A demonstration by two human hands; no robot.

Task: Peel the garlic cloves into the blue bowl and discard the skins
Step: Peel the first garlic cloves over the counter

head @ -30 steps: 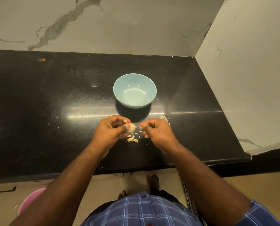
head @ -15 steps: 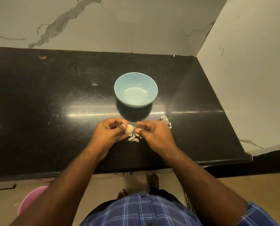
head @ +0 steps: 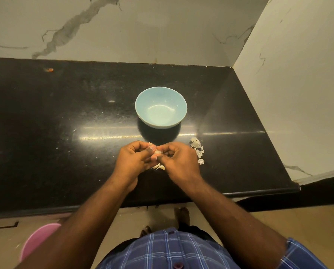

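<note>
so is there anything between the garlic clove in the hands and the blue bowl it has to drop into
Nothing visible. The garlic clove is pinched between the left hand and right hand, just in front of the blue bowl. Only bare black counter lies between. The skins sit off to the right.

A pale blue glossy round bowl [head: 160,107] sits at the centre of the frame, lighter inside where it catches the light. It stands on a polished black stone counter [head: 65,136] flecked with fine pale specks and crossed by a bright streak of glare. Off-white papery garlic skins [head: 197,150] lie right of centre. Across the top and right of the frame runs a cream marble wall [head: 162,30] with grey veins. At the bottom, a blue plaid shirt [head: 168,251] with white lines; at lower left, a pink plastic tub [head: 38,239] on a beige floor [head: 123,226].
</note>
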